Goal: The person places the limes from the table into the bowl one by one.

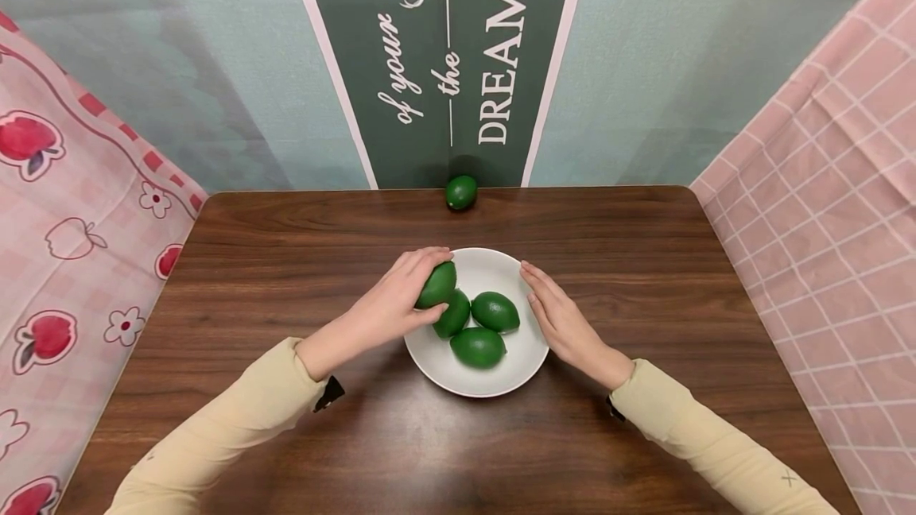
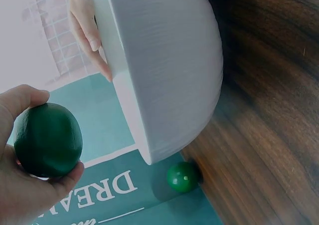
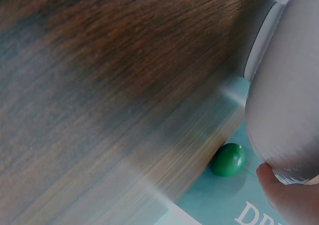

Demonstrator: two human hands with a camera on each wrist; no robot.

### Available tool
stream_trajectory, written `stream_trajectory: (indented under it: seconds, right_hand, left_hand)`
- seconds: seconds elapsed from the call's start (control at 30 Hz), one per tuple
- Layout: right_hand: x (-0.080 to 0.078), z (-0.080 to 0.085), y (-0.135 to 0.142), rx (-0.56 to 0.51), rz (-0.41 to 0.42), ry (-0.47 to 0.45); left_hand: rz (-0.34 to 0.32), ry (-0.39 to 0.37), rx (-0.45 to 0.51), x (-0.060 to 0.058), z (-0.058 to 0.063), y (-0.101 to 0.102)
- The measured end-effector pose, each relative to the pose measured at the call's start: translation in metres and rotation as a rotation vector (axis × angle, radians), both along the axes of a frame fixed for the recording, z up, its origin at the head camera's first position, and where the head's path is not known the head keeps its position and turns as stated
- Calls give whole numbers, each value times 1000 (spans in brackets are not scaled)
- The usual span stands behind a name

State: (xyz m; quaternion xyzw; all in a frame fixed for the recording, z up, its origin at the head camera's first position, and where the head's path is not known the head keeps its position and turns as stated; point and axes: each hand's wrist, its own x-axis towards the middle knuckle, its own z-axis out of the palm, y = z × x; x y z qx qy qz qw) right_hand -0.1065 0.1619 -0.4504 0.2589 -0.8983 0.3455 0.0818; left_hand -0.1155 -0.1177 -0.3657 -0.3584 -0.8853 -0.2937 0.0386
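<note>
My left hand (image 1: 390, 296) grips a green lime (image 1: 439, 283) over the left rim of a white bowl (image 1: 478, 384). In the left wrist view, thumb and fingers wrap around that lime (image 2: 48, 140), held higher than the bowl's rim (image 2: 132, 85). Three more limes (image 1: 495, 312) lie together inside the bowl. Along the bowl's right side rests my right hand (image 1: 568, 324), its fingers extended at the rim. The right wrist view has a fingertip (image 3: 266, 175) against the bowl's outer wall (image 3: 284, 100).
One more lime (image 1: 461, 192) sits at the table's back edge, behind the bowl. The brown wooden table (image 1: 615, 245) meets a teal and green printed cloth (image 1: 458, 102) at the back. A red-and-white patterned cloth (image 1: 79, 261) hangs on the left, a pink checked one (image 1: 823, 221) on the right.
</note>
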Motion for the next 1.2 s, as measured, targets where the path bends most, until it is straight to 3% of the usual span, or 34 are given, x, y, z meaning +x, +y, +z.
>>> stream_trajectory:
  seconds: [1.2]
  right_hand:
    - [1,-3,-1,-4,1,11]
  left_hand:
    - [-74,-61,-86,14,-30,11]
